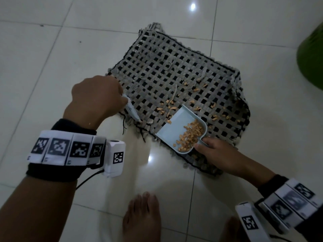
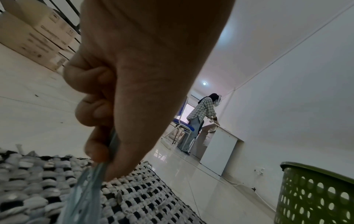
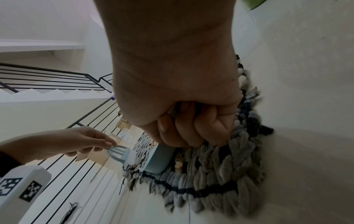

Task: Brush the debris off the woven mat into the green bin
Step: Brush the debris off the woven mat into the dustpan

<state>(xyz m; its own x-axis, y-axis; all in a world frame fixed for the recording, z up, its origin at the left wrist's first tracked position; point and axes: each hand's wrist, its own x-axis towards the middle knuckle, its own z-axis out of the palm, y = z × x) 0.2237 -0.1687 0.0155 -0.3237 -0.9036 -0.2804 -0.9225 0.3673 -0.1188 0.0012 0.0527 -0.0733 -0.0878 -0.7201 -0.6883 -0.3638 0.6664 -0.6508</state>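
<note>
While the right hand [image 1: 216, 155] grips a pale blue dustpan [image 1: 181, 131] heaped with orange debris [image 1: 190, 135] at the woven mat's [image 1: 174, 70] 6 o'clock edge, the left hand [image 1: 97, 100] clasps a small brush [image 1: 132, 109] at 9 o'clock. From the left wrist, the perforated green bin [image 2: 314, 195] stands off the mat on the tiled floor [image 2: 201, 178]. From the right wrist, curled fingers [image 3: 191, 128] clench the dustpan's handle.

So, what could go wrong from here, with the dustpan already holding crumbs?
1. The dustpan is loaded with orange debris while the green bin stands apart, past the woven mat; if the right hand tilts the pan on the way, crumbs may spill on the tiled floor.
2. Loose crumbs still lie in the weave; the small brush in the left hand may push them deeper or past the pan's lip.
</note>
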